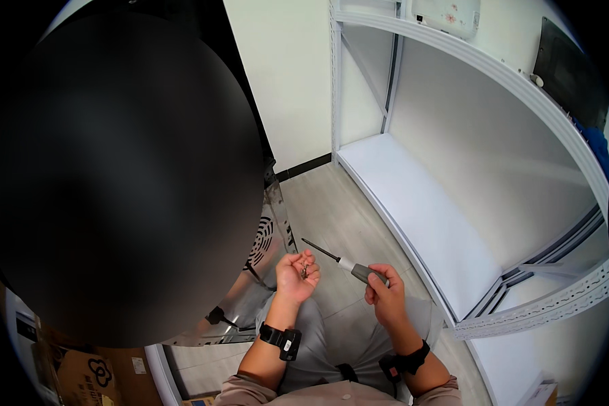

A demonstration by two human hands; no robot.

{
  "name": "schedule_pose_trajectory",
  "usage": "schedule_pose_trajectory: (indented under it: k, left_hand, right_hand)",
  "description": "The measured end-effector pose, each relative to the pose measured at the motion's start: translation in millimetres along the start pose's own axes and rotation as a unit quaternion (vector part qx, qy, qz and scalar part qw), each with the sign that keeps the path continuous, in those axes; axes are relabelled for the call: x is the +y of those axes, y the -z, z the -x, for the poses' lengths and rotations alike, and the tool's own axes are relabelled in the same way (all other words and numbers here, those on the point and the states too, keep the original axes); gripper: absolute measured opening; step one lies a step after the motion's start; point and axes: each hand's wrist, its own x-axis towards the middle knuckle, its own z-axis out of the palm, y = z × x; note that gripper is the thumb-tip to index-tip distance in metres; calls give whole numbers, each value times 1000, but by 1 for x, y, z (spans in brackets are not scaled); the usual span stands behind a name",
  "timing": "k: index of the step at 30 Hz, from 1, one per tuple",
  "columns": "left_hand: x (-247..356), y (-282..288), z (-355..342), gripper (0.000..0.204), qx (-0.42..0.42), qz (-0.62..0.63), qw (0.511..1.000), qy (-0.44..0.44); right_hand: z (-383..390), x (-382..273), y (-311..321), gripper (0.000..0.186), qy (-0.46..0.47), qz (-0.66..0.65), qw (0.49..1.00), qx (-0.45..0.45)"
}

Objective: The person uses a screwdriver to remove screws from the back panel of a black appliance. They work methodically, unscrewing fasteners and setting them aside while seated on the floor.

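Note:
My left hand (293,281) is turned palm up with its fingers curled over a few small metal pieces that look like screws (304,271). In my right hand (387,298) is a screwdriver (347,264) with a grey and white handle. Its dark shaft points up and left, with the tip just above my left fingertips and apart from them. Just left of my left hand is a metal casing (277,210) with curved vent slots. A large, blurred dark round shape hides most of that casing.
White metal shelving (419,210) stands on the right, with a dark panel (570,74) and a pale container (446,15) on its upper level. Cardboard boxes (81,375) sit at lower left. Below my hands are my grey-clad legs and a tiled floor (328,203).

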Motion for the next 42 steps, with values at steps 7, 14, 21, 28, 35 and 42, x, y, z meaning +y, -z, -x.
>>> schedule_pose_trajectory:
  k: [7,14,21,28,35,42]
  left_hand:
    - [-17,1,2,26,41,-66,995,-60]
    - [-34,-4,9,18,4,-198,972,-127]
    - [-31,-4,6,14,45,-176,973,-142]
    - [-34,1,-2,11,36,-207,962,-173]
    - [-33,3,-1,12,29,-209,963,-170]
    - [-33,-1,1,12,38,-219,958,-181]
  right_hand:
    - [-4,28,0,17,-24,-27,999,12]
    - [-9,41,2,20,31,57,998,-5]
    - [-14,56,-4,21,45,87,995,-4]
    - [-15,56,-5,18,54,67,996,19]
    - [-13,53,-8,24,57,102,993,18]
    - [-14,41,-15,26,22,92,995,32]
